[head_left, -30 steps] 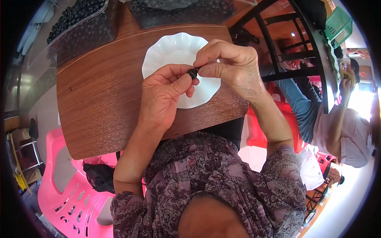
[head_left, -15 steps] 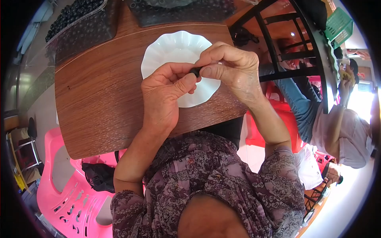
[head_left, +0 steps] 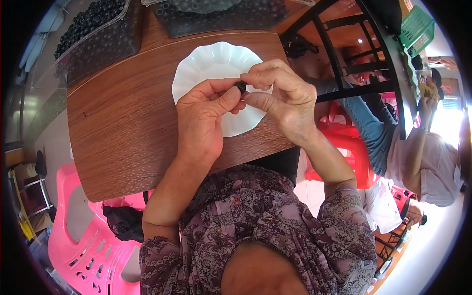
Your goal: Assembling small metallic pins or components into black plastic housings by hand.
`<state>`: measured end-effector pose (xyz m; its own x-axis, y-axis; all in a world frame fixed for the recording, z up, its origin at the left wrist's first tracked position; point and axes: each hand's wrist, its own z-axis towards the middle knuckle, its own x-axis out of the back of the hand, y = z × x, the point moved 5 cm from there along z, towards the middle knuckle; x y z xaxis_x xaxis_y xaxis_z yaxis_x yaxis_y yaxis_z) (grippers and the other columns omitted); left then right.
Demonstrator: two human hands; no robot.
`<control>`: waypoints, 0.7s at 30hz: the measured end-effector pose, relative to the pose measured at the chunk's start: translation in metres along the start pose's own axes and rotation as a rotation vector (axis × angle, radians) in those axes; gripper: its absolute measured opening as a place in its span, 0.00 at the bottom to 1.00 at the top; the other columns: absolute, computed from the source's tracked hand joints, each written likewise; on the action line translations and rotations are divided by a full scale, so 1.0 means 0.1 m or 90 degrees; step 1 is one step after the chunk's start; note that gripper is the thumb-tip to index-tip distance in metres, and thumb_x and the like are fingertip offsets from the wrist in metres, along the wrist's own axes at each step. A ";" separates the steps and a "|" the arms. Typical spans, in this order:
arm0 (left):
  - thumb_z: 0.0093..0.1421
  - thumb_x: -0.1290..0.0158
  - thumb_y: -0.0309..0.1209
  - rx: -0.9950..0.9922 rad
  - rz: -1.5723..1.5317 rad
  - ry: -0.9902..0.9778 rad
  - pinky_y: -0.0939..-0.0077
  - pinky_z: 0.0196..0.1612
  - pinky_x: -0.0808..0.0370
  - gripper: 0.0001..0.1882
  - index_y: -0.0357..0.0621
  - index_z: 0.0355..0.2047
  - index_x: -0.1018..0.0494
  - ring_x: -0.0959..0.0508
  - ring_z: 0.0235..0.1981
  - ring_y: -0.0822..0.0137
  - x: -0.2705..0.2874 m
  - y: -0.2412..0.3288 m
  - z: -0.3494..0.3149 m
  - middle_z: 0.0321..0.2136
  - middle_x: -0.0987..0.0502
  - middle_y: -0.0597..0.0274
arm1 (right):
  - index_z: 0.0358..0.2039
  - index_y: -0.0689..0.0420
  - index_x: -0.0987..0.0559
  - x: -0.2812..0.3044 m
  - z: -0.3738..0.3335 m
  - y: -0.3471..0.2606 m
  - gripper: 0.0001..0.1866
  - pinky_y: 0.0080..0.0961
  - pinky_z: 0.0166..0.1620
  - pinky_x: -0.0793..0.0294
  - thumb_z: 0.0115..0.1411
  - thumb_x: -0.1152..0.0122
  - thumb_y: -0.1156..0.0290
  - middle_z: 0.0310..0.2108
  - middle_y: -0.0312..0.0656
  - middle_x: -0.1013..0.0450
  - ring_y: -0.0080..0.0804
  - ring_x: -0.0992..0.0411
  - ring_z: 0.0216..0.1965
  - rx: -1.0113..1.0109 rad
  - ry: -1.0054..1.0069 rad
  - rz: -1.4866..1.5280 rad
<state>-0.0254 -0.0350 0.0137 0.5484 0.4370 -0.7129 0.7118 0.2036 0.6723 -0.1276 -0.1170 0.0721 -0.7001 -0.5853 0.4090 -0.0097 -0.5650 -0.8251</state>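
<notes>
Over a white plate with a wavy rim [head_left: 199, 61], my left hand [head_left: 202, 120] pinches a small black ring-like part [head_left: 240, 86] between thumb and fingers. Its material and exact kind are too small to make out. My right hand [head_left: 291, 98] meets it from the other side, index fingertip at the part's upper edge and thumb tip just below, its other fingers curled. The plate's visible surface holds nothing. Both hands partly cover it.
Two clear plastic boxes of small black ring-like parts, one at the far left [head_left: 105, 42] and one at the back [head_left: 221, 22], flank the brown wooden table [head_left: 123, 132]. Pink chair [head_left: 66, 211] at left; black metal frame [head_left: 339, 54], red stool [head_left: 344, 152] and another person [head_left: 418, 162] at right.
My right thumb and index finger have spread a little around the black part, and the thumb has dropped lower. The left hand's pinch stays much the same.
</notes>
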 end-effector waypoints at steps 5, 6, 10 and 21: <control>0.53 0.46 0.22 0.026 0.022 0.015 0.81 0.38 0.30 0.08 0.29 0.33 0.27 0.26 0.29 0.71 -0.04 -0.01 0.00 0.28 0.23 0.56 | 0.32 0.58 0.23 -0.03 -0.04 0.00 0.17 0.24 0.35 0.32 0.37 0.35 0.84 0.30 0.39 0.29 0.32 0.33 0.32 0.090 0.063 -0.072; 0.53 0.46 0.23 0.035 0.024 0.001 0.81 0.39 0.31 0.08 0.29 0.33 0.27 0.26 0.30 0.71 -0.06 -0.02 -0.01 0.29 0.23 0.56 | 0.32 0.59 0.24 -0.04 -0.05 -0.02 0.18 0.24 0.34 0.32 0.36 0.35 0.84 0.30 0.40 0.29 0.34 0.33 0.31 0.115 0.072 -0.099; 0.53 0.46 0.23 0.052 0.020 0.006 0.81 0.40 0.30 0.08 0.29 0.32 0.27 0.25 0.32 0.71 -0.02 -0.07 0.00 0.30 0.23 0.56 | 0.31 0.60 0.25 -0.04 -0.06 -0.01 0.18 0.26 0.32 0.32 0.35 0.37 0.85 0.30 0.41 0.29 0.35 0.33 0.31 0.131 0.092 -0.111; 0.53 0.47 0.21 0.054 -0.044 0.032 0.76 0.42 0.28 0.06 0.28 0.29 0.27 0.24 0.31 0.67 -0.05 -0.10 -0.03 0.29 0.24 0.55 | 0.31 0.63 0.26 -0.09 -0.12 -0.11 0.19 0.24 0.27 0.32 0.34 0.38 0.86 0.30 0.44 0.29 0.35 0.32 0.29 0.220 0.129 -0.235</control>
<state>-0.0369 -0.0364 0.0108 0.4761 0.4682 -0.7444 0.7827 0.1603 0.6014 -0.1296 -0.0982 0.0724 -0.8186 -0.2074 0.5356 -0.0690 -0.8903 -0.4502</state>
